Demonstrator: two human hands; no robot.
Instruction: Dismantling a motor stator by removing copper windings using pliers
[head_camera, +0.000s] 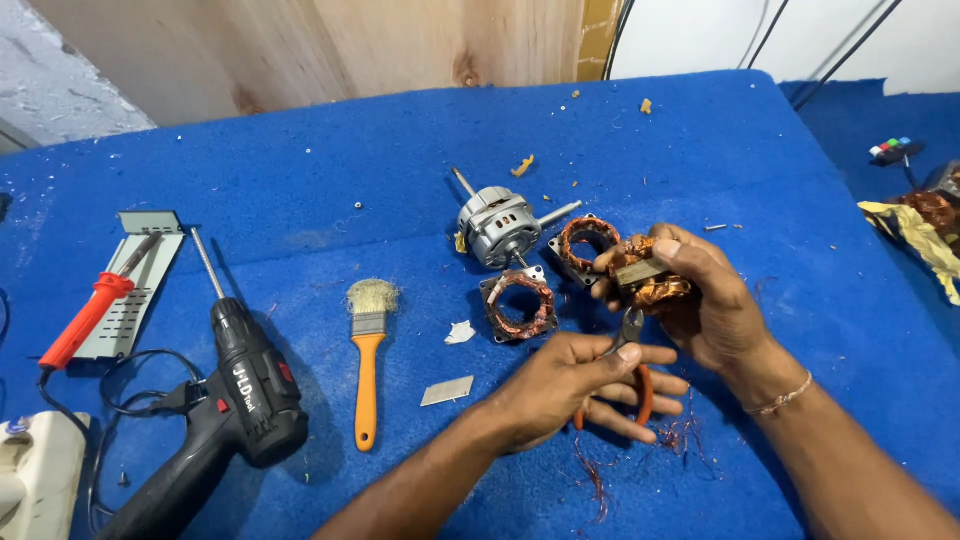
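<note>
Right hand grips copper-wound stator, frame centre-right; left hand closed on orange-handled cutters just below. Risk: jaws slip off windings, nick fingers; cut strands scatter over counter.

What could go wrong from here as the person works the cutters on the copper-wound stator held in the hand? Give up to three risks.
1. The cutters in the left hand point at the stator gripped by the right hand; a slip could nick those fingers.
2. Cut copper strands lie under both wrists and might prick skin.
3. The small cord-fed drill lies close to the left forearm and could be knocked.
</note>
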